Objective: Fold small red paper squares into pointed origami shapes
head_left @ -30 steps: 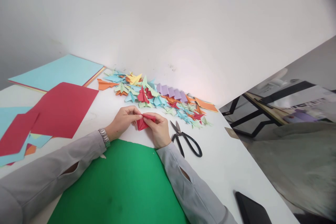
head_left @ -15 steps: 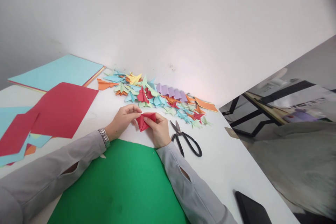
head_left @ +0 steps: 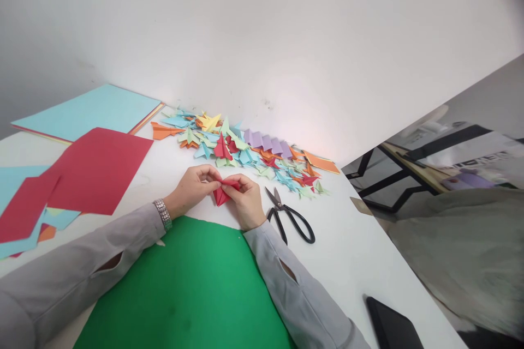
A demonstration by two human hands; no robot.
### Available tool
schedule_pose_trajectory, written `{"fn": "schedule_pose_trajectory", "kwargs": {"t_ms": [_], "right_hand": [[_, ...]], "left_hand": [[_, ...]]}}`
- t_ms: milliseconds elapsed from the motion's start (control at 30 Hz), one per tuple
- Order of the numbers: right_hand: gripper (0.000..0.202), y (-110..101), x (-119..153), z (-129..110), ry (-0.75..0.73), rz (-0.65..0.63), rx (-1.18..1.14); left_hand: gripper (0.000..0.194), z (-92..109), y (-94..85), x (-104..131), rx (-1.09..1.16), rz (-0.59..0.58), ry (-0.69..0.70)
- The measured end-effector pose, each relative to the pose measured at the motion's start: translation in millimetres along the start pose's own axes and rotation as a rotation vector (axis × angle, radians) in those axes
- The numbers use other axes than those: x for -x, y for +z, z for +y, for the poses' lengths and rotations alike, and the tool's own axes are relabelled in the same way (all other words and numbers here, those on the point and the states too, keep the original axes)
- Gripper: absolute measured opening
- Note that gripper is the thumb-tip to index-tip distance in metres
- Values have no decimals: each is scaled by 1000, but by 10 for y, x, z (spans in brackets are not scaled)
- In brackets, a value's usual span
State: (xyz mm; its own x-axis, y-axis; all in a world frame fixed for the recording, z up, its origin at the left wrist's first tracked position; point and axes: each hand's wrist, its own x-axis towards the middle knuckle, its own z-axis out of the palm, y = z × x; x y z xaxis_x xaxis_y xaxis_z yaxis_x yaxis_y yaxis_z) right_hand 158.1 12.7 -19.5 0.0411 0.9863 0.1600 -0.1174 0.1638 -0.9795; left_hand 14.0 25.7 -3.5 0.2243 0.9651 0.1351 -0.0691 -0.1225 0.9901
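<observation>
A small piece of folded red paper (head_left: pixel 221 197), pointed at its lower end, is held between my two hands above the table. My left hand (head_left: pixel 193 188) pinches its upper left part with thumb and fingertips. On the other side, my right hand (head_left: pixel 248 203) grips it with the thumb across the front and the fingers behind. Just beyond my hands lies a heap of small folded paper shapes (head_left: pixel 221 148) in several colours. Black-handled scissors (head_left: pixel 282 212) rest to the right of my right hand, blades slightly apart.
A green sheet (head_left: pixel 184 289) covers the near part of the white table (head_left: pixel 339 251). Large red paper (head_left: pixel 100 172) and a light blue stack (head_left: pixel 90 112) lie left. Orange paper (head_left: pixel 321 162) sits by the wall. A black flat device (head_left: pixel 393 324) is at the near right.
My left thumb and fingers have closed onto the red paper's upper left corner. The folded paper has tilted and shifted slightly left; the rest looks unchanged.
</observation>
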Motion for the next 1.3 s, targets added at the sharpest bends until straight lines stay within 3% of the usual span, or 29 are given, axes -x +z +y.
{"fn": "schedule_pose_trajectory", "kwargs": {"t_ms": [333, 500, 733, 867, 1300], "right_hand": [[12, -8, 3, 14, -6, 4, -54], [14, -5, 7, 12, 16, 17, -80], [15, -16, 4, 29, 42, 0, -107], [20, -8, 15, 17, 34, -26, -93], [14, -22, 8, 28, 42, -32, -120]], "left_hand": [[19, -5, 7, 7, -43, 38, 59], [12, 9, -25, -2, -143, 65, 131], [20, 11, -59, -14, -91, -35, 76], [14, 28, -48, -17, -115, 0, 117], [16, 16, -47, -18, -56, 9, 21]]}}
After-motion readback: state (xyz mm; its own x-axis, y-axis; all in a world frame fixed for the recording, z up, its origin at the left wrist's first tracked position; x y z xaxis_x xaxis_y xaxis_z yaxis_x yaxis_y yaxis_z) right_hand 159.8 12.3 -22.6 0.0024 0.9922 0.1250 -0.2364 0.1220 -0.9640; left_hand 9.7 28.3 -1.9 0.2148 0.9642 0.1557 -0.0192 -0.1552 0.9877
